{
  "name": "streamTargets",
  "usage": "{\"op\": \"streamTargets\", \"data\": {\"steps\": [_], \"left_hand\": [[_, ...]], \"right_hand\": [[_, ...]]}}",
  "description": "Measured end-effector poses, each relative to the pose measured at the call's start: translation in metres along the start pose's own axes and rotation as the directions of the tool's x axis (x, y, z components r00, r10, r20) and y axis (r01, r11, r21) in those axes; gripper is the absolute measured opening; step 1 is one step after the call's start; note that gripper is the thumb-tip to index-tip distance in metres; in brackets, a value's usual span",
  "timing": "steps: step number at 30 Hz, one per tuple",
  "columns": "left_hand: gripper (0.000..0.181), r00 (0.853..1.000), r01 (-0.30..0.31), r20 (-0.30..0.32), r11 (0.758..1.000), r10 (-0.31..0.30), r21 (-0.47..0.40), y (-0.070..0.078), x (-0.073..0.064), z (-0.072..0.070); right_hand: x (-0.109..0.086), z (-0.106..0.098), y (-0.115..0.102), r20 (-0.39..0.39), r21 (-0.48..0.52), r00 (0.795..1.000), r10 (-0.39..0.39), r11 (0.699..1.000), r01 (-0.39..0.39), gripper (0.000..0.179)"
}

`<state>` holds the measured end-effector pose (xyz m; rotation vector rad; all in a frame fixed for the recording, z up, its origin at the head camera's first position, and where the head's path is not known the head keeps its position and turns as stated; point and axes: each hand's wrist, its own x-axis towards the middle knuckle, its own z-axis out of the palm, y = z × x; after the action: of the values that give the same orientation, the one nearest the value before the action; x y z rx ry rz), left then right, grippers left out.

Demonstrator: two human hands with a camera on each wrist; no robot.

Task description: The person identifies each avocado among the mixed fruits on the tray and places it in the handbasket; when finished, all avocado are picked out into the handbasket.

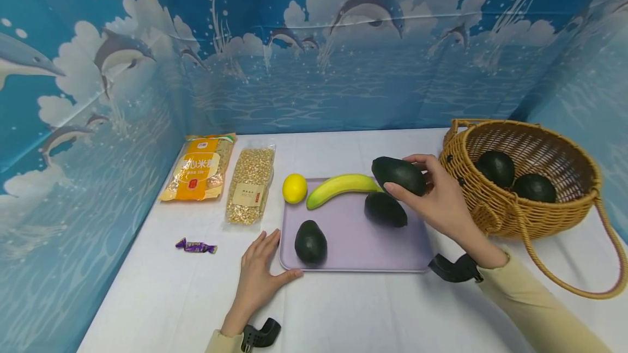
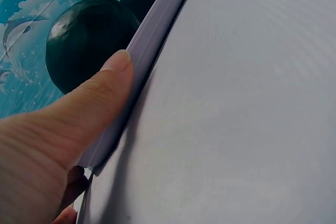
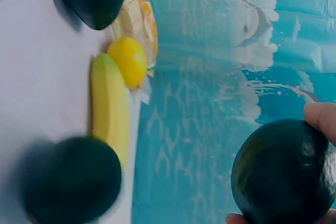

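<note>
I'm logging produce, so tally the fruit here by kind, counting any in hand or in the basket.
Avocados: 5 (2 on the tray, 1 in the right hand, 2 in the basket)
Banana: 1
Lemon: 1
Total: 7

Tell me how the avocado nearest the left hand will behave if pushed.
The avocado would probably roll along a curve, being round-sided and narrower at one end. Its shiny skin suggests it may feel slippery. The tray has a raised rim, which might stop a gentle roll.
</note>
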<state>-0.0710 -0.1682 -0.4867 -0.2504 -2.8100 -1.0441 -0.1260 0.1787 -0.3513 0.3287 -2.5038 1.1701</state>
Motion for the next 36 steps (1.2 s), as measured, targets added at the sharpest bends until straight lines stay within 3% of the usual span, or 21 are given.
{"op": "streamTargets", "data": {"steps": [6,21,30,36], "left_hand": [[0.096,1.000,-0.007,-0.009,1.000,0.007,-0.001,0.000,0.000,0.000],[0.096,1.000,-0.011,-0.020,1.000,0.011,-0.002,0.000,0.000,0.000],[0.096,1.000,-0.011,-0.026,1.000,0.011,0.003,-0.001,0.000,0.000],[0.097,1.000,-0.008,-0.022,1.000,0.008,-0.004,0.000,0.001,0.000]], "right_hand": [[0.002,-0.015,-0.001,-0.053,0.018,0.998,0.018,1.000,-0.017,0.059],[0.008,-0.062,0.020,-0.188,-0.073,0.978,0.086,0.992,-0.102,0.064],[0.012,-0.084,0.041,-0.208,-0.098,0.970,0.128,0.984,-0.151,0.064],[0.012,-0.099,0.059,-0.200,-0.132,0.960,0.196,0.966,-0.224,0.069]]}}
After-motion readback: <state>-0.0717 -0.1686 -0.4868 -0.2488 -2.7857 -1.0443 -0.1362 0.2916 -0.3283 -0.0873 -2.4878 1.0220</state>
